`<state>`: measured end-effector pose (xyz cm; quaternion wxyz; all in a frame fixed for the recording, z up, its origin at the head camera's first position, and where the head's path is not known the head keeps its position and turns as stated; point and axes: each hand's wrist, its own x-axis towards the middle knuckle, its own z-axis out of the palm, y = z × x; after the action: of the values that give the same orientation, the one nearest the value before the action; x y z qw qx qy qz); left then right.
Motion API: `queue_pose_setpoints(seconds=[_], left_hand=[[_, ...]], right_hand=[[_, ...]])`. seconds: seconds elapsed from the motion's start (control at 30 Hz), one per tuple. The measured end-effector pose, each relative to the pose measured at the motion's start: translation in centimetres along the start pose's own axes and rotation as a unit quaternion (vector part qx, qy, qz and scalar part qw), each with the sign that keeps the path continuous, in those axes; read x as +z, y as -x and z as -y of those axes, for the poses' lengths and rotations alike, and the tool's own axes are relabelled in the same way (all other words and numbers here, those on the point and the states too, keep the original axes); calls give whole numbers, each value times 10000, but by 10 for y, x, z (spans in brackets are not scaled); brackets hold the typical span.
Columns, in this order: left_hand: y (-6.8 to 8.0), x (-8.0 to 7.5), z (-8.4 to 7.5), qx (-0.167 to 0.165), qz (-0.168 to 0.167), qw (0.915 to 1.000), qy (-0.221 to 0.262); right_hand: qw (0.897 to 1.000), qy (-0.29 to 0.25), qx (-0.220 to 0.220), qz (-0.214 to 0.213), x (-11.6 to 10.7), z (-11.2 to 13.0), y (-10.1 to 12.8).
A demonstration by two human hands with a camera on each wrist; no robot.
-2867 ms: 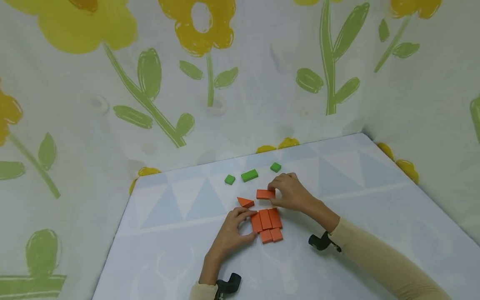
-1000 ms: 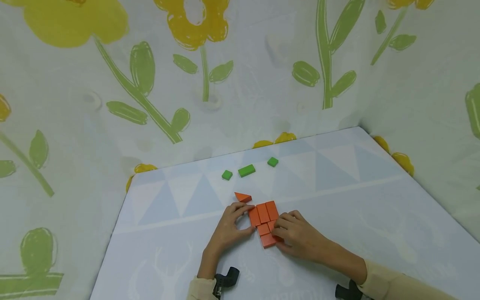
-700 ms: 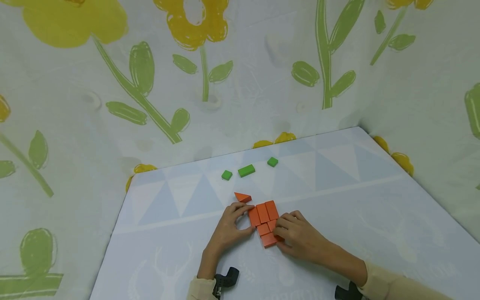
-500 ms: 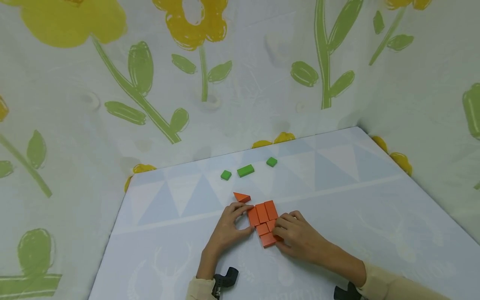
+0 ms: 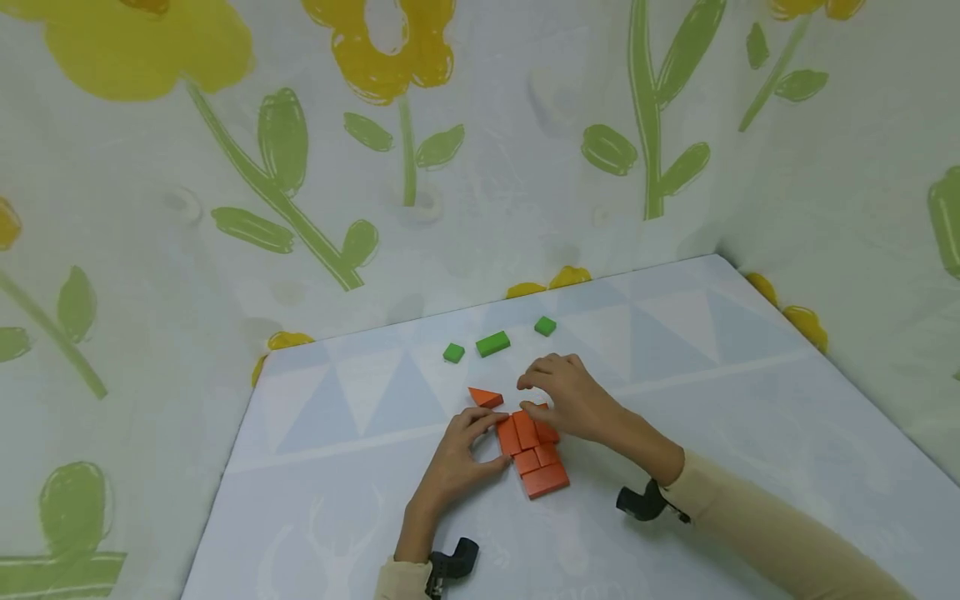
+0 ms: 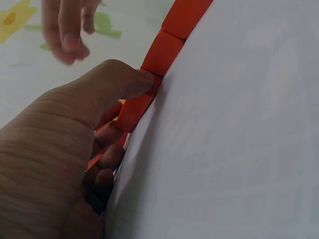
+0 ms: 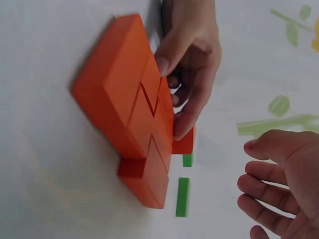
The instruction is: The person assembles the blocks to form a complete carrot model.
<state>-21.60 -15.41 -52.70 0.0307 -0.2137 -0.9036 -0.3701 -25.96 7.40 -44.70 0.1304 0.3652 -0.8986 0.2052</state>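
"What do we see on the surface (image 5: 750, 433)?"
"The right hand (image 5: 581, 400) hangs raised near the orange blocks (image 5: 527, 430), fingers apart, holding nothing; the left hand (image 5: 453, 458) pinches their left side."
"Beyond?"
"We see a green bar (image 5: 492, 344), an orange triangle (image 5: 486, 397), two little green blocks (image 5: 453, 353)."

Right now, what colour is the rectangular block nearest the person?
Plain orange; the rectangular block shows best in the right wrist view.

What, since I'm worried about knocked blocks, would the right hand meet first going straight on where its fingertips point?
Likely the orange triangular block, left of the right hand in the head view; height is unclear, so it might pass above.
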Motion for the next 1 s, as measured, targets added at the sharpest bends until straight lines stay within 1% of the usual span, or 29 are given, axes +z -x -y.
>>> queue_pose_setpoints(seconds=[0.2, 0.4, 0.53, 0.7, 0.83, 1.0], left_hand=[[-3, 1, 1, 44, 37, 10000, -2], [-1, 0, 2, 50, 14, 10000, -30], [2, 0, 2, 3, 49, 10000, -54], [3, 1, 2, -155, 101, 9998, -61], [3, 0, 2, -254, 128, 9996, -34], [3, 0, 2, -284, 78, 9996, -35]], right_hand=[[9977, 74, 421, 528, 18, -5, -34], [9960, -64, 379, 801, 34, -1, -54], [9939, 117, 297, 1051, 46, 2, -60], [9910, 338, 307, 1254, 55, 3, -64], [9903, 393, 341, 1289, 58, 4, -66], [9917, 382, 361, 1173, 60, 5, -66]])
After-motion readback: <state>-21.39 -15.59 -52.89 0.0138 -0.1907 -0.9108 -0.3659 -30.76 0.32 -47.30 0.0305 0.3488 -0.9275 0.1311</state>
